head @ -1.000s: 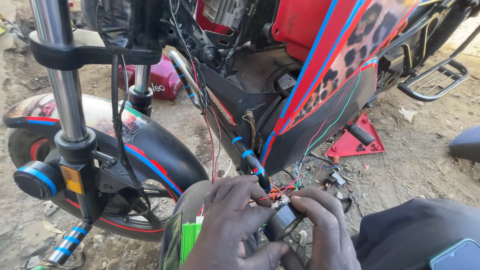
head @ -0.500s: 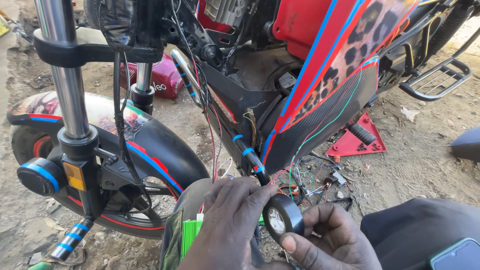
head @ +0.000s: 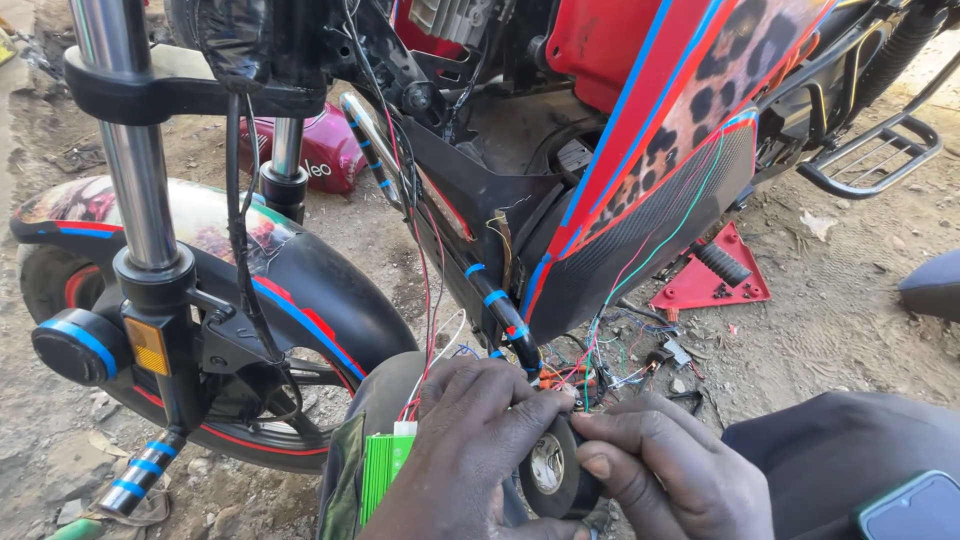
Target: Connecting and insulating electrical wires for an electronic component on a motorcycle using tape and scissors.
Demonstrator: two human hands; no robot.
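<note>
Hands fixing motorbike wires
Left hand (head: 480, 450) pinches the thin wires (head: 590, 375); right hand (head: 665, 470) grips a black tape roll (head: 552, 468), both close together.

Outdoors, bright daylight w/ hard shadows. Ground (head: 820, 320) is bare dirt, dusty, strewn w/ small stones & scraps. 1 red triangular plate (head: 715, 285) lies flat on it at right. Maroon container (head: 320, 155) sits on the dirt further back, left of centre.
</note>
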